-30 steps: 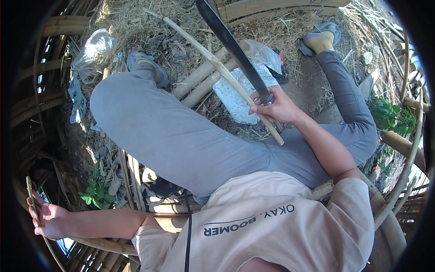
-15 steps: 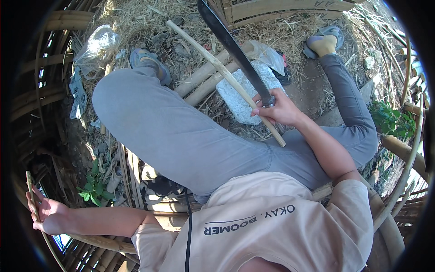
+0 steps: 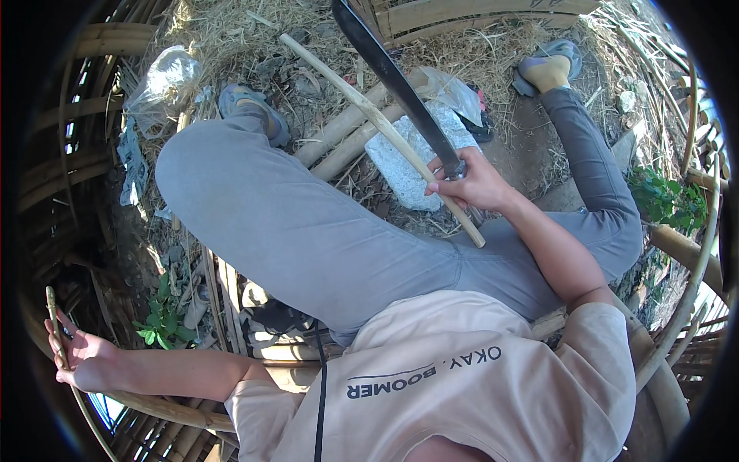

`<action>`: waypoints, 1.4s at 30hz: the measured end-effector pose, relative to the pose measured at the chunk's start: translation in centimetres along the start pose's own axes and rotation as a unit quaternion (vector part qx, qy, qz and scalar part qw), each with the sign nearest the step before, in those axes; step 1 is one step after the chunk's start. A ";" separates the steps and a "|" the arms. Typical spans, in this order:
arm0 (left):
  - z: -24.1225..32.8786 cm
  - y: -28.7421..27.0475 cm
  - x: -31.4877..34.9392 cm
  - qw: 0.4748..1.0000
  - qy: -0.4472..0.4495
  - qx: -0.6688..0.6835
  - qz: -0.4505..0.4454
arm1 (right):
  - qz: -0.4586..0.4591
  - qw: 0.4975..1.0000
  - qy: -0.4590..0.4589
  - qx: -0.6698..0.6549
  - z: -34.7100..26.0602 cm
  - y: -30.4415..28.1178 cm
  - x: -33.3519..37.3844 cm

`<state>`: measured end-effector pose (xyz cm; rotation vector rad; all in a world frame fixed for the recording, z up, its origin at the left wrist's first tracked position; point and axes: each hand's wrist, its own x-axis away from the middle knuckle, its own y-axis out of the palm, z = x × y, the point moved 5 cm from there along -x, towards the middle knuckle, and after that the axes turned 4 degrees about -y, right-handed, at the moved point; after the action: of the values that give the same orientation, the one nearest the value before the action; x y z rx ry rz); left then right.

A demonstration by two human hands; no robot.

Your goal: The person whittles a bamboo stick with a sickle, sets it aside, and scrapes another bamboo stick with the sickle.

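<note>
My right hand point(image 3: 473, 183) is closed round two things at once, above my lap. One is a long machete point(image 3: 404, 85) with a dark blade that points up and away from me. The other is a pale, peeled wooden stick point(image 3: 369, 112), slanting from the far left down to my thigh. Beneath them a whitish stone block point(image 3: 400, 163) lies on the ground between my legs. Far out to the left, my left hand point(image 3: 86, 358) has its fingers round a thin, yellowish-brown stick point(image 3: 54, 316). The machete's handle is mostly hidden by my right hand.
Two bamboo poles point(image 3: 346, 123) lie beyond my left thigh. A clear plastic bag point(image 3: 454, 92) rests by the stone, another plastic bag point(image 3: 165, 81) at the far left. Dry straw point(image 3: 231, 46) covers the ground. Bamboo slat walls point(image 3: 85, 100) and a curved bamboo rail point(image 3: 693, 277) flank me.
</note>
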<state>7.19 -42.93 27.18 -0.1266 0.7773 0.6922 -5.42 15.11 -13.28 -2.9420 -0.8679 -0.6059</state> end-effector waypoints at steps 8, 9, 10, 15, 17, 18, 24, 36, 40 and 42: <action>-3.6 -1.4 -1.3 0.994 -0.063 0.085 -0.041 | 0.002 1.000 0.002 -0.002 0.2 0.1 -0.1; -4.3 -2.3 -1.9 0.992 -0.068 0.096 -0.034 | 0.000 1.000 -0.001 0.001 0.2 0.0 -0.1; -5.0 -3.3 -2.2 0.991 -0.075 0.106 -0.023 | 0.000 1.000 -0.002 0.001 0.2 0.0 0.0; -8.4 -8.7 -2.9 0.987 -0.011 0.029 0.159 | 0.014 1.000 0.010 -0.002 0.3 0.0 0.0; -9.5 -12.6 -3.8 0.978 -0.018 0.055 0.202 | 0.007 1.000 0.002 0.005 0.2 0.1 -0.1; -10.3 -11.9 -2.6 0.973 -0.007 0.024 0.231 | 0.007 1.000 -0.002 0.015 0.2 0.0 -0.1; -11.2 -9.7 0.6 0.953 0.003 -0.057 0.297 | 0.011 1.000 -0.001 0.008 0.3 0.0 -0.1; -6.3 -7.4 2.9 0.904 0.162 -0.027 0.394 | 0.003 1.000 0.004 0.004 0.6 0.0 -0.1; -4.6 -9.1 3.9 0.917 0.130 -0.013 0.377 | -0.001 1.000 -0.001 0.021 0.4 -0.1 -0.2; -4.6 -10.0 4.0 0.921 0.122 -0.019 0.369 | 0.002 1.000 0.003 0.012 0.3 0.0 -0.2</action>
<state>12.58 -50.22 19.73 0.0554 1.0624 1.4284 -5.44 15.05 -13.59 -2.9193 -0.8613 -0.5997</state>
